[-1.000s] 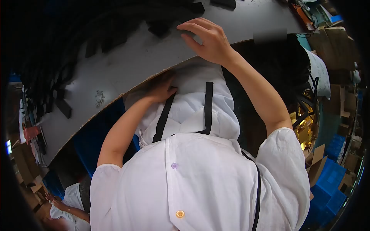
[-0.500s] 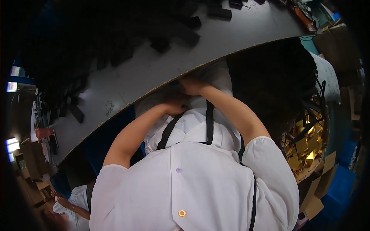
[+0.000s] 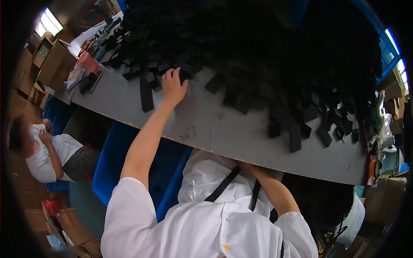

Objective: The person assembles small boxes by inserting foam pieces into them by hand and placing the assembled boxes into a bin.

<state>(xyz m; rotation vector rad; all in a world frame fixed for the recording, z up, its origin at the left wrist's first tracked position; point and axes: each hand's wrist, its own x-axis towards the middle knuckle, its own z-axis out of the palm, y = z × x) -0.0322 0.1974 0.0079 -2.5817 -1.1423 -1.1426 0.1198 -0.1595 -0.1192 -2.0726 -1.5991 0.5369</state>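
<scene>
My left hand (image 3: pixel 173 89) is over the grey table (image 3: pixel 202 124), fingers apart, at the near edge of a big heap of black pieces (image 3: pixel 241 56). Its fingertips reach small black blocks, and none is seen held. One long black block (image 3: pixel 146 93) lies just left of it. My right hand is hidden under the table edge, above my lap; only the forearm (image 3: pixel 277 191) and wrist show. Two black straps (image 3: pixel 223 185) run over the white cloth on my lap.
A pink cup (image 3: pixel 87 62) stands at the table's left end. Below the table is a blue crate (image 3: pixel 124 159). Another person (image 3: pixel 47 148) in a white top sits at the left. Cardboard boxes (image 3: pixel 58 64) are stacked behind; a blue basket (image 3: pixel 389 64) is at the right.
The view has swung left and up. My left hand has come from my lap onto the table by the black blocks. My right hand, above the table earlier, has gone under its edge.
</scene>
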